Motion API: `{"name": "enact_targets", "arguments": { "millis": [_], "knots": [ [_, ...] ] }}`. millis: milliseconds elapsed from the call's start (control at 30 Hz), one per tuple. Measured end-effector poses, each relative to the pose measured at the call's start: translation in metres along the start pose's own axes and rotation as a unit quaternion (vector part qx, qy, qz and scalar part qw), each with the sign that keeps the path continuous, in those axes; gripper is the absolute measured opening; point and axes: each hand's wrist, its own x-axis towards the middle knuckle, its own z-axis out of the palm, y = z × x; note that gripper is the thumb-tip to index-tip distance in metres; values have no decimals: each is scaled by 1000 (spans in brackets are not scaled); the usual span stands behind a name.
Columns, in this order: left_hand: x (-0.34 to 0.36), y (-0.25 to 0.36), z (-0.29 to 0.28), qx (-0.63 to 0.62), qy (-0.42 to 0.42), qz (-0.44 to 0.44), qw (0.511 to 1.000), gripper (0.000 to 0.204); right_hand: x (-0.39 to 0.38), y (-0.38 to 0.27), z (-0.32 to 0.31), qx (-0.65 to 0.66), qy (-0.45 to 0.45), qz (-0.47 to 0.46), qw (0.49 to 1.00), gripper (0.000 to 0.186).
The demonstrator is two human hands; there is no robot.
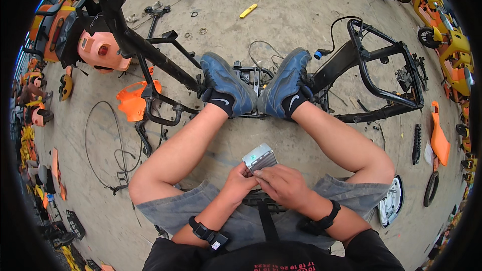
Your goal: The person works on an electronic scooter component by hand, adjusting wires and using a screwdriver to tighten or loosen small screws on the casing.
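"Silver, finned metal box (260, 156): held where?"
"Between the knees (379, 164), clamped by left fingers (240, 172) and right fingers (269, 175)."
"How far along?"
"Likely midway: box unmounted; beyond, a largely bare black frame (337, 64). Farther, a loose orange panel (440, 143) on the floor (311, 20); farthest, yellow scooters (454, 45). Remaining: hard to tell."

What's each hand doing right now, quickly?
Left hand: closed, holding the silver finned block.
Right hand: closed, at the block's near end; whether it grips can't be told.

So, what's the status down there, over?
Left hand gripping silver box; right hand at its near edge. Fins showing. Shoes beyond, clear of it.
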Motion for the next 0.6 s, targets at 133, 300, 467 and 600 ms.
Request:
{"name": "enact_targets", "arguments": {
  "millis": [133, 300, 467, 600],
  "knots": [
    [0, -2, -1, 119, 41, 32, 991, 32, -5, 4, 4, -3, 6, 12, 1000, 31],
    [-6, 17, 7, 271, 76, 45, 959, 30, -5, 8, 3, 10, 30, 23, 999, 31],
    [-8, 27, 12, 314, 67, 56, 946, 34, 1, 6, -4, 20, 39, 58, 997, 26],
    [-9, 38, 15, 370, 61, 36, 926, 31, 1, 6, -2, 19, 60, 86, 994, 20]
  ]
}}
